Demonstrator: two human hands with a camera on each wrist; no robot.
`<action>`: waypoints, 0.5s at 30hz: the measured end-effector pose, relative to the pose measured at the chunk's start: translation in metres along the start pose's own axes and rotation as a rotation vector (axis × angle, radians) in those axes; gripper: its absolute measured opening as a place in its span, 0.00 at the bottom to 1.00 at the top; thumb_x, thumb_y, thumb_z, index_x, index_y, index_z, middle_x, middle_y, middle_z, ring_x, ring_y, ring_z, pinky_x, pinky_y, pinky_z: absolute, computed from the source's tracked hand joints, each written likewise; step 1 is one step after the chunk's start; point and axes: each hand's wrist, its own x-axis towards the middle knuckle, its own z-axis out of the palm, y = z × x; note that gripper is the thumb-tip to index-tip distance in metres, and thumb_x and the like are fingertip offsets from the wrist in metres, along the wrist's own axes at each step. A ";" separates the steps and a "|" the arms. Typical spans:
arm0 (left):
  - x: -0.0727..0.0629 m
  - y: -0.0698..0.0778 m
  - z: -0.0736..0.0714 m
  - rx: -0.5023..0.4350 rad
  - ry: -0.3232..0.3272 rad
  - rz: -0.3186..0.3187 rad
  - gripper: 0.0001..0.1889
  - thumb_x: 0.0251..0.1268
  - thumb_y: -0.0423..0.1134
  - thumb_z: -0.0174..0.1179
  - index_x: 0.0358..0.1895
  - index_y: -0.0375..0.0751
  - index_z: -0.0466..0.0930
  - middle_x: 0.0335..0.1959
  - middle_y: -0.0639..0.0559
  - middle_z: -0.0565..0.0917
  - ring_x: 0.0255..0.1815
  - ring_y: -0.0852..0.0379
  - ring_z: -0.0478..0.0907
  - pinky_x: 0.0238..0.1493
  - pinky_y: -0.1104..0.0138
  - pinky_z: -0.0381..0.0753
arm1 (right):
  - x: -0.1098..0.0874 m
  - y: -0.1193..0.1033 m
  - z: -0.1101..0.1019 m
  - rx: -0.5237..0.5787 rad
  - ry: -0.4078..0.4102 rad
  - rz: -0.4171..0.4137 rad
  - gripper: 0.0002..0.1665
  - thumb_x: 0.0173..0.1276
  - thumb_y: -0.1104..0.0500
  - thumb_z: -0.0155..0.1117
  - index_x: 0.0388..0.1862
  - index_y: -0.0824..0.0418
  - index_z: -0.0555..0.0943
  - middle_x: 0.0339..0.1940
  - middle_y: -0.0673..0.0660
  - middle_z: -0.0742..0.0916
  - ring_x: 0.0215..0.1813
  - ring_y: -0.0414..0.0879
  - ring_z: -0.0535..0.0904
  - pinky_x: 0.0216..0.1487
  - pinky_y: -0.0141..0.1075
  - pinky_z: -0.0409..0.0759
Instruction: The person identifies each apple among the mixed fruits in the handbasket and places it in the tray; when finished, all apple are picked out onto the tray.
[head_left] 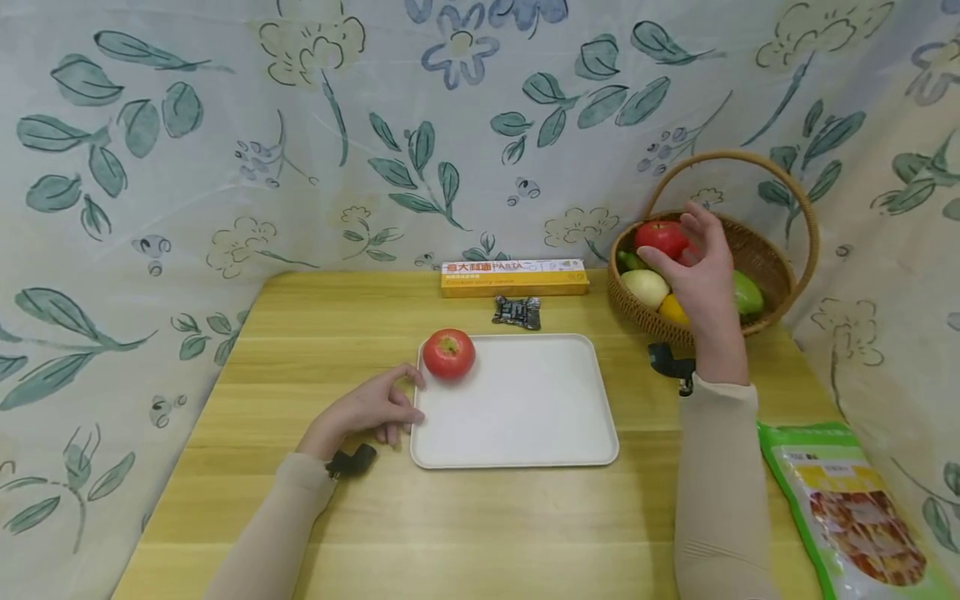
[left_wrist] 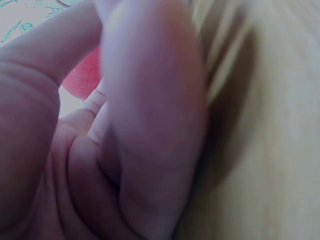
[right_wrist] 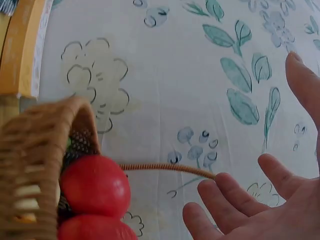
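A white rectangular tray (head_left: 525,400) lies on the wooden table, with a red apple (head_left: 448,354) in its far left corner. My left hand (head_left: 367,408) is at the tray's left side, its loosely bent fingers and thumb right at the rim. In the left wrist view the apple (left_wrist: 84,75) shows through the gap between fingers. My right hand (head_left: 705,275) hangs over a wicker basket (head_left: 637,317), thumb and fingers spread with nothing between them. Inside the basket, red apples (right_wrist: 95,187) lie apart from that hand's fingers (right_wrist: 227,202).
Also in the basket are a pale round fruit (head_left: 645,287) and a green one (head_left: 747,293). The basket's tall handle (head_left: 806,208) arches up at the right. A pasta box (head_left: 514,279) and a small dark packet (head_left: 517,312) lie behind the tray. A green-edged food bag (head_left: 855,508) lies front right.
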 end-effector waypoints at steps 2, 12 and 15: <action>0.000 0.000 0.000 -0.005 0.002 0.000 0.31 0.66 0.44 0.75 0.65 0.44 0.68 0.26 0.47 0.87 0.15 0.55 0.83 0.17 0.67 0.81 | 0.010 0.003 -0.013 -0.024 0.002 0.025 0.51 0.70 0.47 0.75 0.85 0.36 0.57 0.88 0.50 0.63 0.88 0.45 0.57 0.89 0.47 0.55; 0.000 0.000 0.000 0.009 0.002 0.007 0.30 0.68 0.43 0.74 0.65 0.44 0.67 0.25 0.47 0.87 0.15 0.55 0.83 0.18 0.67 0.82 | 0.048 0.023 -0.057 -0.116 -0.068 0.151 0.55 0.71 0.37 0.71 0.88 0.32 0.49 0.91 0.44 0.55 0.91 0.50 0.47 0.91 0.53 0.45; 0.000 -0.001 0.000 0.011 -0.001 0.010 0.30 0.68 0.43 0.74 0.65 0.44 0.67 0.25 0.47 0.87 0.15 0.55 0.83 0.18 0.67 0.82 | 0.056 0.030 -0.063 -0.125 -0.080 0.184 0.57 0.70 0.36 0.71 0.88 0.32 0.49 0.91 0.44 0.53 0.92 0.51 0.45 0.91 0.54 0.43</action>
